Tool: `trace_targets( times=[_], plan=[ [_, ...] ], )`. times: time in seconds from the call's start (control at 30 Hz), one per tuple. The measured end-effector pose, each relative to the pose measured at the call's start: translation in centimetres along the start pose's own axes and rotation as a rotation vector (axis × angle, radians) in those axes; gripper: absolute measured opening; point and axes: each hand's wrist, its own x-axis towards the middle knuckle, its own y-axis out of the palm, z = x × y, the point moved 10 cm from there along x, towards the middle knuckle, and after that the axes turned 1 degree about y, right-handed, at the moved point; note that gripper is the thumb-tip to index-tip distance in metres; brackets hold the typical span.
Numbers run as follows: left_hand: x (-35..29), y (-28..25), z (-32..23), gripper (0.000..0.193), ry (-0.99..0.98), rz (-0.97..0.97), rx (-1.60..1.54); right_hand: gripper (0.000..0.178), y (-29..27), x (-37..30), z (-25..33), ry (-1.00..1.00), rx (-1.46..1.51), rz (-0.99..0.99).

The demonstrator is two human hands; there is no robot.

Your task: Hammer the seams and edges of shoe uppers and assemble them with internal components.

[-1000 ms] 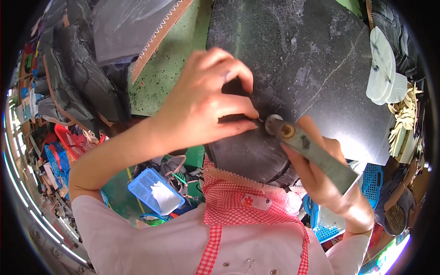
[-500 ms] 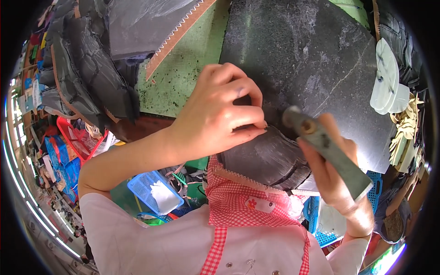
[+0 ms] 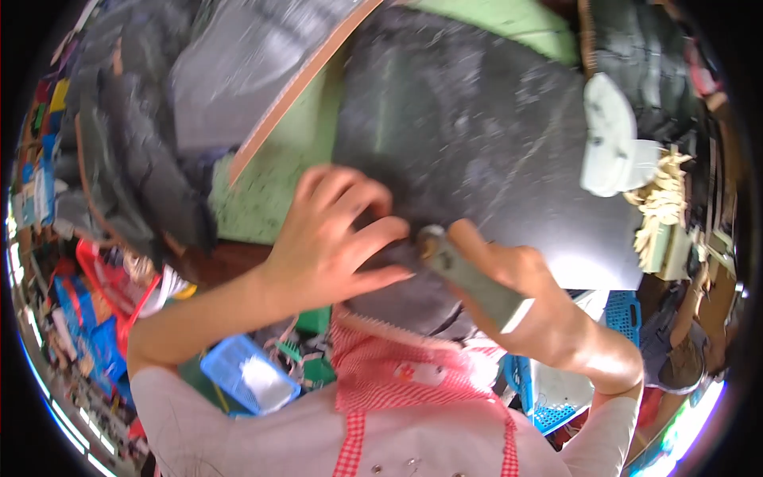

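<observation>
My right hand [image 3: 528, 306] is closed around a hammer [image 3: 481, 285] with a long grey metal head, its round striking face low beside my left fingertips. Opposite it, my left hand [image 3: 330, 238] is curled over a black leather-like piece [image 3: 397, 306], pressing its edge with bent fingers and thumb; the fingertips are partly blurred. That piece has a brown border with zigzag stitching and reaches from my lap onto a dark, scuffed slab [image 3: 477, 119] lying on the green tabletop [image 3: 270, 195].
Stacked black pieces [image 3: 127, 151] with brown edging lie on the left, more [image 3: 644, 63] at far right. White pattern pieces [image 3: 608, 139] and beige strips [image 3: 666, 199] rest along the right. Blue baskets [image 3: 248, 374] and a red basket [image 3: 119, 278] stand below table level.
The hammer has come down and left, closer to my left fingertips. My left thumb and forefinger are farther apart than before. The whole view has shifted.
</observation>
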Motion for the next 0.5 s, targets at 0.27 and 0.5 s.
trace_targets(
  times=[0.27, 0.5],
  plan=[
    [0.3, 0.1, -1.4, 0.043, -0.037, 0.055, 0.004, 0.028, -1.2, -1.1, -1.5, -0.015, 0.061, -0.204],
    [-0.3, 0.7, -1.4, 0.024, -0.140, 0.413, -0.320, 0.018, -9.9, -3.9, -7.7, 0.119, 0.111, -0.613]
  ],
)
